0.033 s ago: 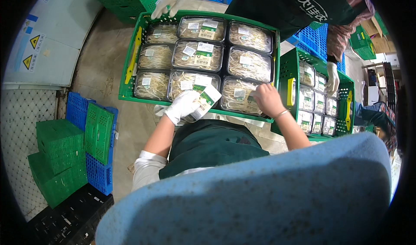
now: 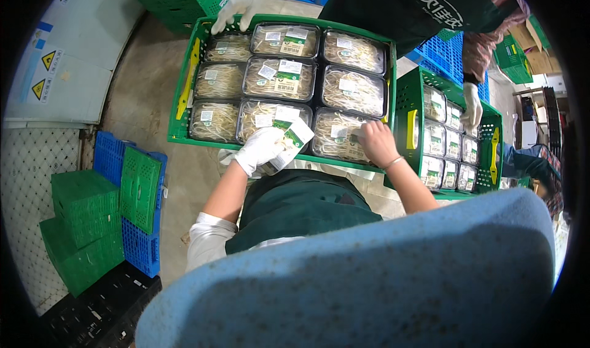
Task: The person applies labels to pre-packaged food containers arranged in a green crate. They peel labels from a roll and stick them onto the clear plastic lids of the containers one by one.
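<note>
Labels (image 2: 297, 136), flat, rectangular and printed in white and green, fan out from the white-gloved left hand (image 2: 261, 148) just above the near edge of the open green plastic crate (image 2: 177, 131). That hand's grip is narrow, closed around them, and they partly cover the near middle black-rimmed, clear-lidded tray of pale sprouts (image 2: 251, 115).

To its right, the bare right hand (image 2: 378, 144), with a thin band at the wrist, has its fingers bent down at the right end of the near right sprout tray (image 2: 335, 136). I can't tell from here whether they pinch anything.

Nine such trays sit in the crate, three by three; the middle column carries green and white labels besides small white ones.

At the far left, a co-worker's white-gloved hand (image 2: 241, 5) is at the crate's rim. The co-worker's other gloved hand (image 2: 472, 108) reaches over a second green crate (image 2: 402, 102) of smaller trays (image 2: 434, 136) on the right.

Well off to the left stand stacked green crates (image 2: 86, 200), beside blue plastic crates (image 2: 141, 243), with a black plastic crate (image 2: 101, 305) nearer.
</note>
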`<state>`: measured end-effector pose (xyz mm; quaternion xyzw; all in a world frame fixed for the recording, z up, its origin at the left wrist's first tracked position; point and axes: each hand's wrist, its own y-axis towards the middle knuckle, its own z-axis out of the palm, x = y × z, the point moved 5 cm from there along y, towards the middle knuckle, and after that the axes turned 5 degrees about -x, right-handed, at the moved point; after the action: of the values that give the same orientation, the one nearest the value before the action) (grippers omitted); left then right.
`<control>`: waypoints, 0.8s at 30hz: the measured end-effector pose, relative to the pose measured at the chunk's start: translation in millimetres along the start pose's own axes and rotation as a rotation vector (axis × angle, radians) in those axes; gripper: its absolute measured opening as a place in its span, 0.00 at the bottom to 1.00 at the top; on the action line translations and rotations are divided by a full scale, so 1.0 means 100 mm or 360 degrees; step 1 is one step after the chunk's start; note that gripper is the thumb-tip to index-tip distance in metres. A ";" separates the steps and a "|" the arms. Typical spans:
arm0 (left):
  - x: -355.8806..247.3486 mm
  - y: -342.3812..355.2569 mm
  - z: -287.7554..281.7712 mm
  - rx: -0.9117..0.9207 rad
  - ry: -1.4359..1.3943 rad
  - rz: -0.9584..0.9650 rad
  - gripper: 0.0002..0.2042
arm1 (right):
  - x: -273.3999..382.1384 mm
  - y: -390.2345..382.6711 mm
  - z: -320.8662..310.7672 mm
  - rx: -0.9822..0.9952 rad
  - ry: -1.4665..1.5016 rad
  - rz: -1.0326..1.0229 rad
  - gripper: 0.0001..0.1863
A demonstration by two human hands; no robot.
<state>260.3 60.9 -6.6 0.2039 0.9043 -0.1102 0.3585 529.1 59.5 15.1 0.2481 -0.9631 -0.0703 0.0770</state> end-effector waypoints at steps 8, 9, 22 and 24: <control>-0.01 -0.47 -0.45 -0.0433 -0.1421 -0.0682 0.10 | 0.02 -0.18 0.04 0.0103 -0.0154 0.0098 0.41; 0.14 -0.57 -0.48 -0.0498 -0.1428 -0.0660 0.12 | -0.03 -0.19 0.07 0.0187 -0.0147 0.0194 0.43; -0.51 -0.31 -0.21 -0.0229 -0.0782 -0.0391 0.10 | 0.99 0.36 -0.37 0.0082 0.1582 0.0159 0.09; -0.72 -0.19 -0.15 -0.0431 -0.1584 -0.0463 0.10 | 1.01 0.34 -0.39 0.0024 0.1628 0.0198 0.10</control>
<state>290.0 28.0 55.0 -0.0486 0.6500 -0.1245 0.7481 432.7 35.5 71.0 0.1936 -0.8156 0.0718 0.5406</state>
